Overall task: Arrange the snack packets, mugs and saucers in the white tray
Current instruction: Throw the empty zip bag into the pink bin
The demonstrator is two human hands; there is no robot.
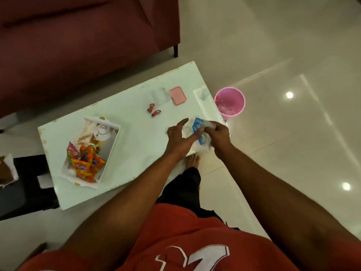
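The white tray [112, 151] lies on the left half of the white table [136, 133]. Orange snack packets [88, 165] and a pink packet [72, 152] fill its near end. A white mug on a saucer [102, 132] sits at its far end. At the table's right front corner, my left hand [178, 138] and my right hand [216, 136] both grip a blue snack packet [198, 127] inside a crumpled clear plastic bag [201, 147].
Two small red sweets [153, 110], a clear container [160, 95] and a pink flat case [177, 95] lie at the table's far side. A pink bin [230, 101] stands on the tiled floor right of the table. A maroon sofa [78, 36] lies beyond.
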